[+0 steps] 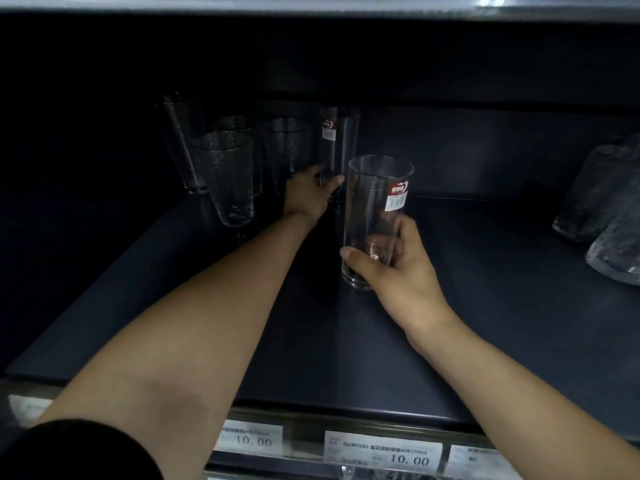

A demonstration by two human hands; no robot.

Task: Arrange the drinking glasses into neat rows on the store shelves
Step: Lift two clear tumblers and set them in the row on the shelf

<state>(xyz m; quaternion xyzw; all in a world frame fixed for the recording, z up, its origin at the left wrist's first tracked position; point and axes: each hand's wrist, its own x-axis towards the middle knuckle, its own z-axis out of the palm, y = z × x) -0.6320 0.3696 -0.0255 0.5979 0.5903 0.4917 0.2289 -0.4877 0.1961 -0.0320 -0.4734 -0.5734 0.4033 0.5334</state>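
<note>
On the dark shelf [485, 271], the right hand [401, 271] wrapped its fingers [356, 256] around the base of a tall clear glass [375, 216] near mid-shelf, upright. Farther back, the left hand [308, 194] closed on the foot of a second tall glass [337, 147]. Textured tumblers [225, 174] stood far left; frosted glasses [602, 209] leaned at right. Price tags [382, 450] lined the near edge.

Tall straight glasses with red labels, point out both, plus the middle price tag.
Front glass [375, 202]: head view, clear wall.
Back glass [337, 150]: head view, mid wall.
Middle price tag [382, 452]: head view, centre.
</note>
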